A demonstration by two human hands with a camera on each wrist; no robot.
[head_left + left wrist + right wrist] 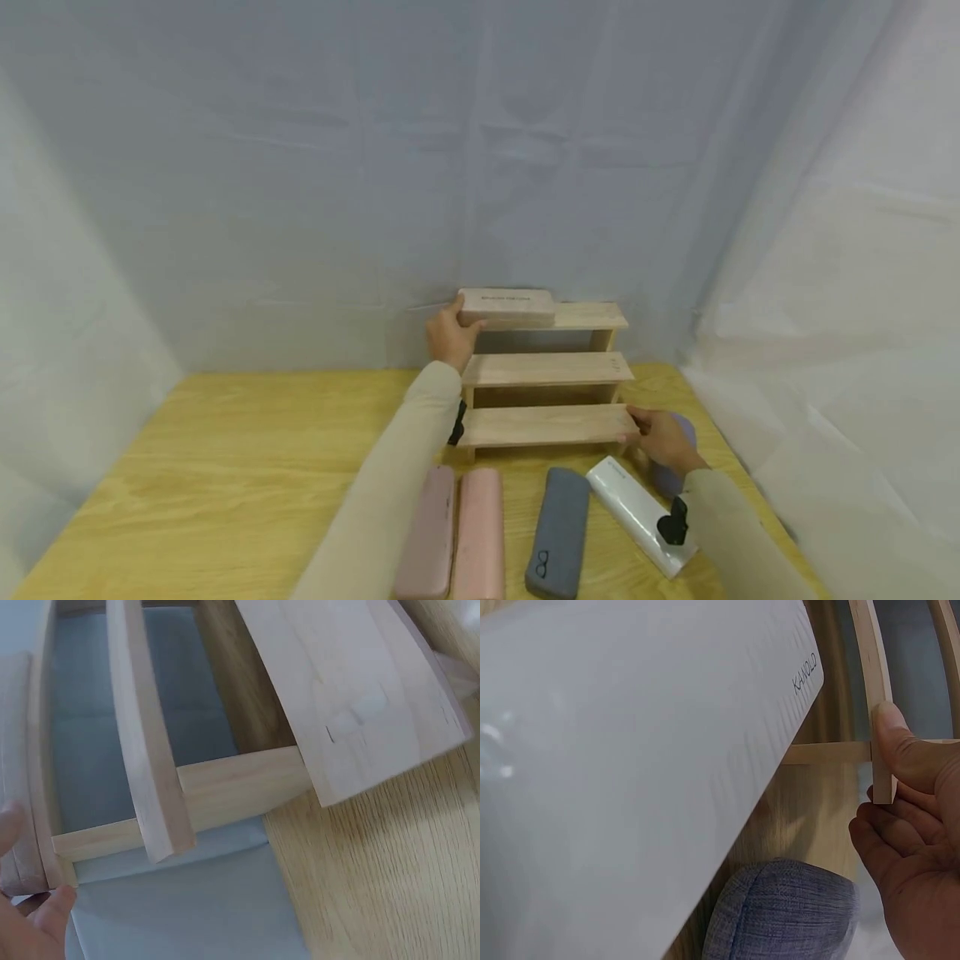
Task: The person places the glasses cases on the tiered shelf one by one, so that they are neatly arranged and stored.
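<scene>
A three-tier wooden stand [547, 368] stands against the back curtain. A pale pink glasses case [517, 310] with small lettering lies on the left part of its top tier. My left hand [450, 337] grips the left end of this case, one finger on top and the thumb low at its front; the left wrist view shows the thumb right at the shelf's end. My right hand [663, 437] pinches the right end of the lowest tier, its thumb on the upper face of the board [877, 682] and its fingers below.
On the table in front of the stand lie a mauve case [427, 542], a pink case [480, 533], a grey-blue case with a glasses drawing [558, 525] and a glossy white case [633, 508]. A purple-blue fabric case [780, 911] sits by my right hand. Curtains enclose the sides.
</scene>
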